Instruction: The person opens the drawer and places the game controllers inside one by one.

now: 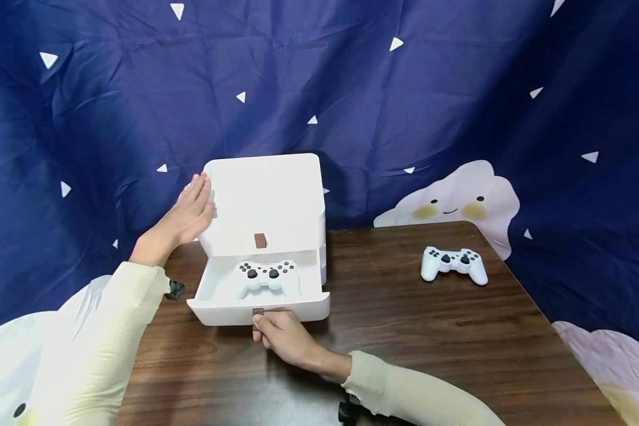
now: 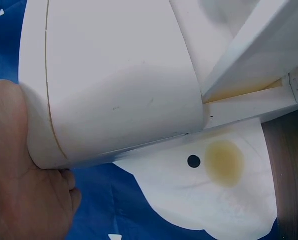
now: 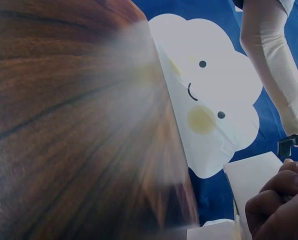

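A white drawer box [image 1: 266,192] stands at the back of the table with its lower drawer [image 1: 220,313] pulled out. Inside the drawer lies a white game controller [image 1: 263,283] with black thumbsticks. My right hand [image 1: 287,338] pinches the brown pull tab [image 1: 258,312] on the drawer's front, fingers curled. Against the box's upper left side rests my left hand [image 1: 191,212], its fingers straight; the left wrist view also shows this hand [image 2: 29,195] at the box's edge. In the right wrist view my right hand [image 3: 281,205] is partly cut off at the corner.
A second white game controller [image 1: 452,265] lies on the right of the brown wooden table [image 1: 404,331]. The upper drawer, with its own brown tab [image 1: 260,241], is closed. Behind the table hangs a blue cloth [image 1: 351,77] with white triangles and clouds.
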`<state>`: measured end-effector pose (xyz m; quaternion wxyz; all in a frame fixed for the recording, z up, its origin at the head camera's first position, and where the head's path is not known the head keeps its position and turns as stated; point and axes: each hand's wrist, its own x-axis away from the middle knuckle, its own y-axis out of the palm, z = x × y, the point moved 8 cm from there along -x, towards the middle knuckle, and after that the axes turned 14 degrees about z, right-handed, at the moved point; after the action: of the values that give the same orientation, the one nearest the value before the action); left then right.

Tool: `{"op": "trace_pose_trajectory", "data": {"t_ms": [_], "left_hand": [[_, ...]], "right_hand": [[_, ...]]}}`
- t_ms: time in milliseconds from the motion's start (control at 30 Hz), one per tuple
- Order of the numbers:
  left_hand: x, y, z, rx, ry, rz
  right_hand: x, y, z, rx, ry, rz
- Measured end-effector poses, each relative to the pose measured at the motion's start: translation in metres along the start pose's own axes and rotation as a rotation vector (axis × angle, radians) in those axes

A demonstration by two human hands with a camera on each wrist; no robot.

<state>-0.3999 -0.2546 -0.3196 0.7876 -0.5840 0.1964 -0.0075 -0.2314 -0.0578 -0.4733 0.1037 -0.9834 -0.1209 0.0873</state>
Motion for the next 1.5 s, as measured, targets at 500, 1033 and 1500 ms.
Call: {"op": "trace_pose_trajectory", "data": {"t_ms": [500, 1033, 1500], "left_hand": [[0.001, -0.002, 0.004, 0.012, 0.001, -0.001], [0.002, 0.0, 0.002, 0.009, -0.001, 0.009], [0.0, 0.001, -0.001, 0.015, 0.002, 0.018]], "right_hand": [[-0.028, -0.015, 0.002, 0.041, -0.008, 0.021], [-0.077, -0.02, 0.018, -0.006, 0.089, 0.035], [-0.109, -0.026, 0.024, 0.075, 0.106, 0.069]]}}
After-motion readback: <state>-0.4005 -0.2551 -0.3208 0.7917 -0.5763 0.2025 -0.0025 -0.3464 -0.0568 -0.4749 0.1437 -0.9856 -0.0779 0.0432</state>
